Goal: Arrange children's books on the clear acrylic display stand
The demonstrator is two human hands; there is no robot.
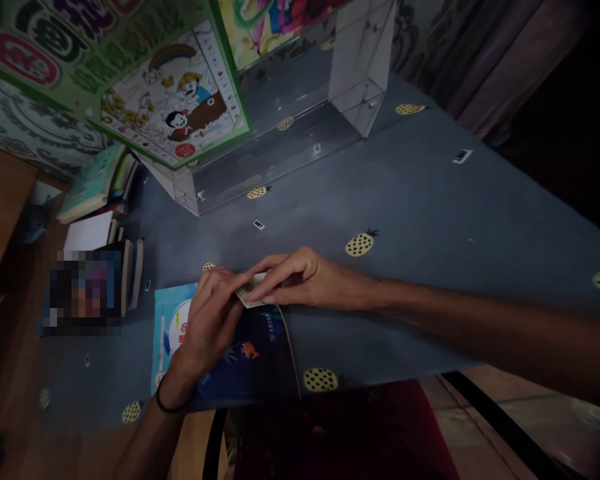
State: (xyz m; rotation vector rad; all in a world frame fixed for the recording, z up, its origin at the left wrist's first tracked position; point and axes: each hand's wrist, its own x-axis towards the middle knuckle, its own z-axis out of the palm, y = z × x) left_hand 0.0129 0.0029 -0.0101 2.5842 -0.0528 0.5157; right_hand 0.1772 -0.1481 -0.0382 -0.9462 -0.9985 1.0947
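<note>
A blue booklet point(273, 360) with a small orange sea creature on its dark side lies near the table's front edge. My left hand point(211, 313), with a black band at the wrist, rests over the booklet. Its fingers close on the left side of a small pale piece of paper point(253, 293). From the right, my right hand point(305, 283) pinches the same paper between thumb and fingers. The paper sits at the booklet's far edge; whether it is a turned-up corner or a separate sheet, I cannot tell.
A grey cloth with yellow pineapples covers the table point(430, 200). At the back, a clear acrylic stand point(355, 100) holds a green picture book point(170, 93) and another colourful one. Several books point(93, 183) stand along the left edge. A dark red seat point(350, 433) is below the front edge.
</note>
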